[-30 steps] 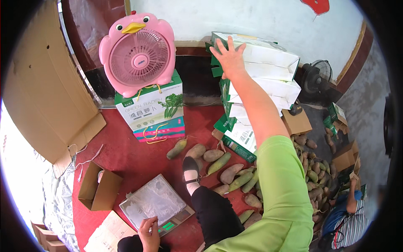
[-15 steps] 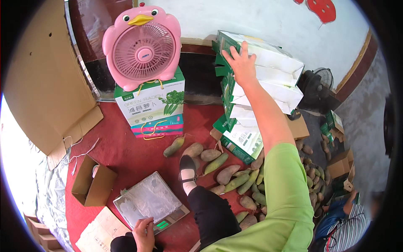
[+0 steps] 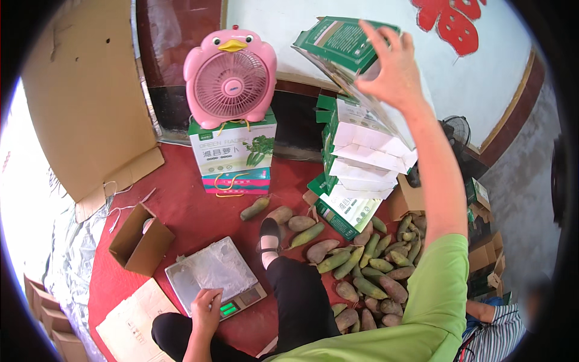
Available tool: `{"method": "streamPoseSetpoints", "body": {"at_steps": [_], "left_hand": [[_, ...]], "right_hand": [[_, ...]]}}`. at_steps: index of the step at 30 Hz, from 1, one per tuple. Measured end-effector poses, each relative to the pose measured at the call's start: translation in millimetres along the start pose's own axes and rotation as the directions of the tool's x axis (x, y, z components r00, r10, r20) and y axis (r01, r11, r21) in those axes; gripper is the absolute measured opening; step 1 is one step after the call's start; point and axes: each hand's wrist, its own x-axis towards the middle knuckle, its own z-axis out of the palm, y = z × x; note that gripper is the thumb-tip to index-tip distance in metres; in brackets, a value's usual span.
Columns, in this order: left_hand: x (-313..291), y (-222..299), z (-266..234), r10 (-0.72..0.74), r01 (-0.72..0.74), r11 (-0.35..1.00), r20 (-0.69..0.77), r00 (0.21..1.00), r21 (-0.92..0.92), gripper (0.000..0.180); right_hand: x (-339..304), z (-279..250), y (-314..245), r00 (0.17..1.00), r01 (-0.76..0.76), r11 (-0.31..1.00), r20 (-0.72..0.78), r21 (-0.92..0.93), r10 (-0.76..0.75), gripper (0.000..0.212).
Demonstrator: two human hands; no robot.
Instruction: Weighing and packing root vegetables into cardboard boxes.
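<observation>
My right hand point(image 3: 393, 75) grips the edge of a green-and-white carton point(image 3: 341, 43), which is tilted and raised over a stack of similar folded cartons point(image 3: 367, 142) by the wall. My left hand point(image 3: 206, 309) is closed in a pinch at the near edge of a digital scale point(image 3: 220, 271); what its fingers hold, if anything, is too small to make out. A clear plastic sheet covers the scale's plate, and its display glows green. Green and brownish radishes point(image 3: 377, 265) lie in a heap right of my leg.
A pink penguin-shaped fan point(image 3: 232, 87) stands on a radish gift box point(image 3: 232, 148). Left of the scale are an open brown carton point(image 3: 142, 240) and a flat cardboard piece point(image 3: 136, 326). A black fan point(image 3: 456, 130) stands behind the stack. Another person's striped sleeve point(image 3: 500, 329) shows lower right.
My right hand has lifted the top carton off the stack and tipped it, showing its green side. My left hand stays by the scale. The view has shifted slightly.
</observation>
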Motion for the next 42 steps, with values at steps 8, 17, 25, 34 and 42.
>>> {"method": "streamPoseSetpoints", "body": {"at_steps": [8,17,25,34,42], "left_hand": [[-6,-8,-24,-0.075,0.063,0.977,-0.052,0.996,-0.202,0.019],[48,8,-101,-0.017,-0.121,0.822,-0.237,0.971,-0.556,0.084],[8,-34,-170,-0.137,-0.16,0.712,-0.359,0.923,-0.684,0.066],[-18,-22,-195,-0.325,-0.053,0.772,-0.465,0.824,-0.634,0.018],[-1,-12,-163,-0.103,0.006,0.985,-0.56,0.822,-0.173,0.013]], "right_hand": [[79,-125,-56,0.992,0.012,0.882,0.107,0.471,-0.071,0.107],[87,-153,-143,0.956,-0.2,0.184,0.232,0.962,-0.177,0.118],[59,-68,-232,0.966,-0.198,-0.602,0.051,0.773,-0.252,0.101],[-34,27,-253,0.8,-0.592,-0.484,0.397,0.644,-0.451,0.108],[-167,98,-278,0.445,-0.892,-0.341,0.719,0.298,-0.534,0.074]]}}
